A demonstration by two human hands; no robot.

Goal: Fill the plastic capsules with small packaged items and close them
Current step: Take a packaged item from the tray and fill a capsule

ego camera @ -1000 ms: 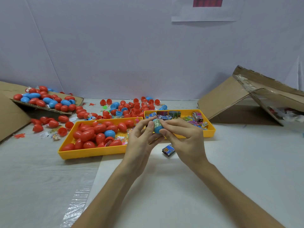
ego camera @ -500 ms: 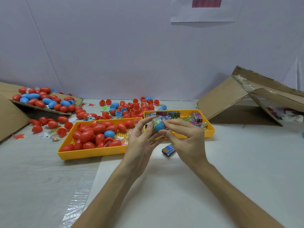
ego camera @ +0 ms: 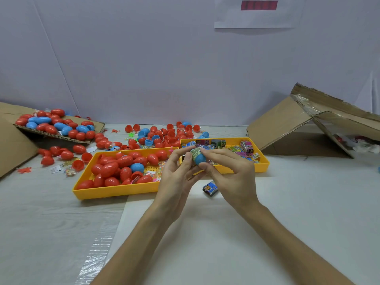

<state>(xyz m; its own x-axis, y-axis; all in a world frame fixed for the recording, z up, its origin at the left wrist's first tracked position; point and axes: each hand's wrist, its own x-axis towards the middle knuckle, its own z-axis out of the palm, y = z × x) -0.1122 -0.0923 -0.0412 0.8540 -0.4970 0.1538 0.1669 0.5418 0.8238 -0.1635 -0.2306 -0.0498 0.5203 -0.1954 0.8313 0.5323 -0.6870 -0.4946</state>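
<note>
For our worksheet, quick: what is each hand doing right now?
Left hand: grips the blue capsule half, packet poking out.
Right hand: pinches the same capsule half.

To my right, an opened cardboard box (ego camera: 287, 124) is lying tipped on the table (ego camera: 41, 233). Ahead of me, a white paper (ego camera: 257, 19) is hanging on the wall (ego camera: 144, 58).
</note>
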